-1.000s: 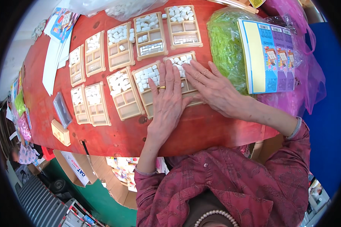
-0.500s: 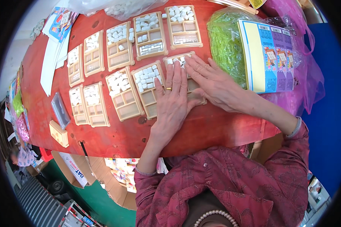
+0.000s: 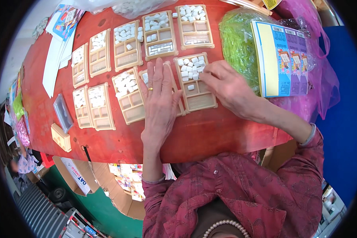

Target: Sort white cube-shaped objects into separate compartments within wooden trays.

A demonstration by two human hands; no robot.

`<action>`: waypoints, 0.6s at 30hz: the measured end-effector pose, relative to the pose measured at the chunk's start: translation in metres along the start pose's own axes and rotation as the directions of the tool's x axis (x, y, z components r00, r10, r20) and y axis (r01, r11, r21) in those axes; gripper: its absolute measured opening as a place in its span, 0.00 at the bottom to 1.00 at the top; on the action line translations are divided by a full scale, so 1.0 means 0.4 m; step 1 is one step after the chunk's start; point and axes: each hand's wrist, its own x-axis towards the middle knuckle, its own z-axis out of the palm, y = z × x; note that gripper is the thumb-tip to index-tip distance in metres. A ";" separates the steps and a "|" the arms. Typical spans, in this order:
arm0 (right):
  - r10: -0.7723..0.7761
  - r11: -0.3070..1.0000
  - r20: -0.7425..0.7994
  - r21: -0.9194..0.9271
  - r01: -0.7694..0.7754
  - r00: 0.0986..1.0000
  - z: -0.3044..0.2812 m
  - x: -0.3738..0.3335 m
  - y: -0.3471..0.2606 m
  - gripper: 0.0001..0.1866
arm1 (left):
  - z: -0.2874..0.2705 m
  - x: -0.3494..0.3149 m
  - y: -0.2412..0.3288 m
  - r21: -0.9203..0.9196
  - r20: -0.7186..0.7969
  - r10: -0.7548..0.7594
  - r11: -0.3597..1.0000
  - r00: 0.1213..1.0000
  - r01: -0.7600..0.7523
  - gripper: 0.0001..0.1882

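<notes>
A red table (image 3: 210, 135) fills the view, its near edge curving above the person's patterned maroon sleeves, and everything else is placed from it. At the table's far right lies a pink plastic bag (image 3: 325, 79), and on that a clear bag of green shredded filling (image 3: 236, 39) beside a flat rectangular card pack (image 3: 279, 57), yellow along its left strip and blue and purple on the rest, with small printed pictures. At the table's far left corner sit long white paper strips (image 3: 53, 65) and a blue printed leaflet (image 3: 65, 20); a clear bag of white pieces (image 3: 135, 6) rests at the far edge. Below the table's near edge stands an open brown carton (image 3: 77, 174) with a white side panel bearing red lettering. Across the table's middle, cream compartment trays (image 3: 127, 45) lie in two rows, most with small white blocks heaped in their upper sections. The left hand (image 3: 159, 107), wearing a ring, lies flat with fingers together, pressed on a tray (image 3: 144, 75) at the table's centre that it mostly covers. Just right of it, the right hand (image 3: 226, 85) curls over the edge of the neighbouring tray (image 3: 196, 89), fingertips bunched at the white blocks (image 3: 190, 69) in its top compartment; whether it pinches one cannot be told. Near the table's left edge lie a small clear lid (image 3: 62, 111) and a cream box (image 3: 61, 137).
</notes>
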 end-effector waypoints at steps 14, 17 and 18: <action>-0.157 0.987 -0.020 -0.038 0.156 0.987 0.078 0.046 -0.009 0.04 | 0.054 0.006 0.031 0.053 0.005 -0.017 0.998 1.000 0.017 0.31; -0.115 0.993 -0.029 0.011 0.115 0.993 0.053 0.050 -0.002 0.05 | 0.056 0.002 0.031 0.140 -0.021 0.071 0.988 0.997 -0.067 0.32; -0.081 0.996 -0.024 0.018 0.082 0.996 0.040 0.055 0.001 0.06 | 0.054 -0.004 0.035 0.140 -0.019 0.068 0.988 0.998 -0.065 0.32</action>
